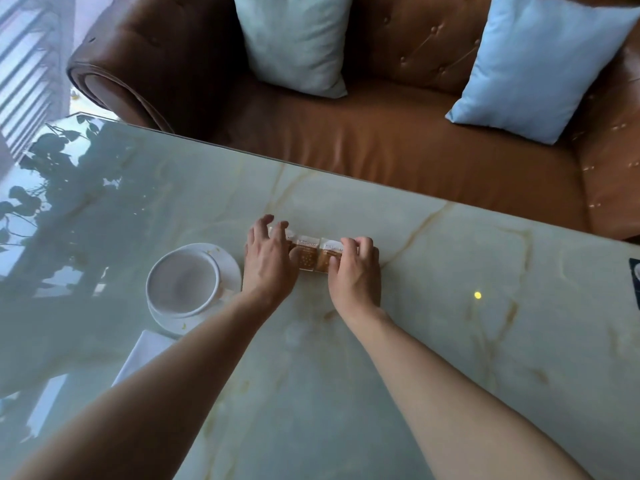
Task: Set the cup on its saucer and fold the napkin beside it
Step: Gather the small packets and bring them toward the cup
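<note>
A white cup (183,280) stands upright on its white saucer (228,263) at the left of the marble table. A white napkin (145,351) lies flat just in front of the saucer, partly hidden under my left forearm. To the right of the saucer, a row of small brown-and-white packets (308,252) lies on the table. My left hand (268,259) rests on the row's left end with fingers spread. My right hand (353,268) presses on the right end, fingers curled over the packets.
The pale marble table (450,306) has a glossy top that reflects plants at the left. A brown leather sofa (381,133) with two light blue cushions (533,64) stands behind the far edge. A dark object (634,275) shows at the right edge.
</note>
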Demonstrator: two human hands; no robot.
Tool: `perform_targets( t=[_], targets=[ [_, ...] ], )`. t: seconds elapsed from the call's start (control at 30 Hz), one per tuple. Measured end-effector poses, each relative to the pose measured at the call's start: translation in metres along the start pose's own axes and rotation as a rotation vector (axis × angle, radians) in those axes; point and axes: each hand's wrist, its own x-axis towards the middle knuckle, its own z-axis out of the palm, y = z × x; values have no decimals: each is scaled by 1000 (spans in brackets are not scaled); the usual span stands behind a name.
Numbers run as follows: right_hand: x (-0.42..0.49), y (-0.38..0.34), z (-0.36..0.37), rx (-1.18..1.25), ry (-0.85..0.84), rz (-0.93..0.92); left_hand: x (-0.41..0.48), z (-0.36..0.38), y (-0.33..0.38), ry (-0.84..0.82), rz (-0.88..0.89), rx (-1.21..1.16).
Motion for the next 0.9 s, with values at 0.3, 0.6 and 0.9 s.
perform_targets(
  t=[0.3, 0.6, 0.9],
  targets=[
    [-4, 4, 5, -158, -63, -136, -31, 13, -15, -107, 245, 72],
    [-6, 1, 4, -162, -85, -131, -35, 7, -18, -116, 251, 87],
    [-23, 3, -11, -158, -65, -127, -50, -5, -9, -174, 277, 114]
  ],
)
